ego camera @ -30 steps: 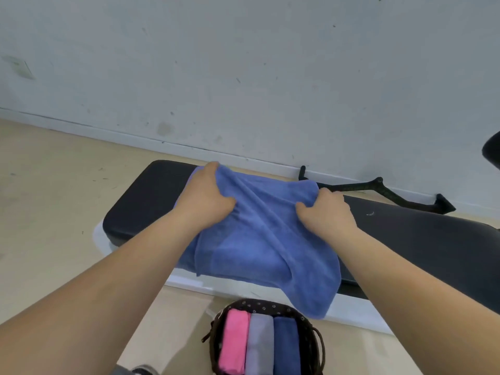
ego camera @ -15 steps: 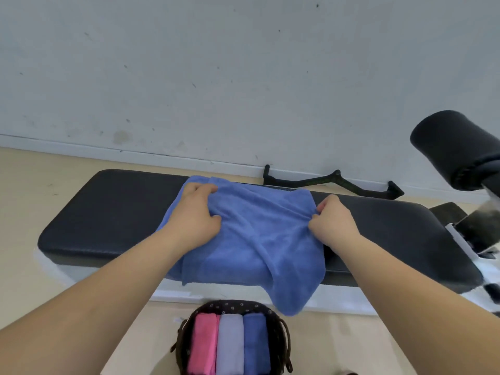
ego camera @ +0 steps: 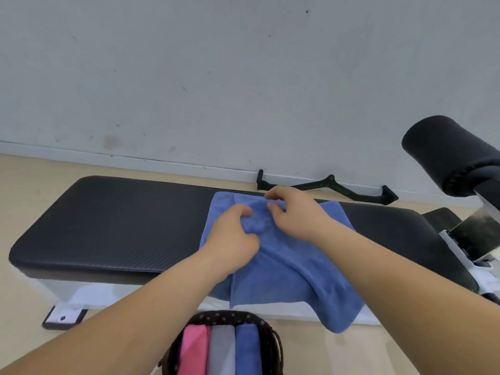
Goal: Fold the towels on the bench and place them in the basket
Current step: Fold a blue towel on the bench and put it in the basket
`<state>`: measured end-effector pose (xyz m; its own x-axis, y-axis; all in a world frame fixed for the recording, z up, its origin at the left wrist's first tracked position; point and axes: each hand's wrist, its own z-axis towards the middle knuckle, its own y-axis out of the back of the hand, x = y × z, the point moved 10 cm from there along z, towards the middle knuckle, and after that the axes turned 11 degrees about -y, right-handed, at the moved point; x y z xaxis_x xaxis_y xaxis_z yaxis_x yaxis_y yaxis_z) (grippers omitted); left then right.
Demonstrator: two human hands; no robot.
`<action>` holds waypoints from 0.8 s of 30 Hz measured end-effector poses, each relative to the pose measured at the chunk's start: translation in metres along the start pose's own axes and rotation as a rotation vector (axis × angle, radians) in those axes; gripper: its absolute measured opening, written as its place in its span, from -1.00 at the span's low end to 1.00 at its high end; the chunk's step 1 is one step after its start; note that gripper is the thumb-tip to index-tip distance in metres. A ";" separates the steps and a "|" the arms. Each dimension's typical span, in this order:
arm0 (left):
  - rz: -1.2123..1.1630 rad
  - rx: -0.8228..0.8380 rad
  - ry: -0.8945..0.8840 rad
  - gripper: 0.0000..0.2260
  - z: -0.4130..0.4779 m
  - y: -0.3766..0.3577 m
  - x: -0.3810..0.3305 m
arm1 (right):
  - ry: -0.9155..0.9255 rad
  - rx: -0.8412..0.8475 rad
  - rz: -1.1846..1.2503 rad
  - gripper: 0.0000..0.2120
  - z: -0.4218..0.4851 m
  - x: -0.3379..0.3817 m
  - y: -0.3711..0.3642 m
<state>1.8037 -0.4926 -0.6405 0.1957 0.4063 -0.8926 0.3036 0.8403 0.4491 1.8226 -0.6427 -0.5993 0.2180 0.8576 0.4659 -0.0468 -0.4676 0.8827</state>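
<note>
Blue terry cloth, the towel (ego camera: 284, 255), lay across the right half of the black padded worktop (ego camera: 113, 226), its near edge hanging over the front toward the basket (ego camera: 230, 318) on the floor. The left hand (ego camera: 232, 239) and right hand (ego camera: 295, 212) sat close together at the towel's middle, fingers pinching bunched fabric. The basket held three folded towels side by side: pink (ego camera: 193, 350), grey (ego camera: 221, 350), blue (ego camera: 247, 350). The worktop's left half was bare. No legible writing showed.
</note>
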 end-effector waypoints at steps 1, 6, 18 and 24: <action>-0.063 -0.042 -0.027 -0.55 -0.001 0.006 -0.006 | 0.003 0.030 0.037 -0.69 0.008 0.009 -0.007; -0.205 -0.244 -0.014 -0.60 -0.009 0.047 0.003 | -0.130 0.161 0.107 -0.60 0.046 0.023 -0.038; 0.010 -0.137 0.139 -0.67 -0.039 0.065 0.046 | 0.051 -0.099 -0.173 -0.84 0.030 0.053 -0.054; 0.143 -0.057 0.059 -0.89 -0.035 0.050 0.039 | 0.036 0.154 -0.246 -0.81 0.018 0.049 -0.064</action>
<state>1.7941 -0.4225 -0.6545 0.1774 0.5420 -0.8214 0.2232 0.7908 0.5700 1.8540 -0.5745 -0.6345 0.1694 0.9550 0.2434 0.1521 -0.2693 0.9510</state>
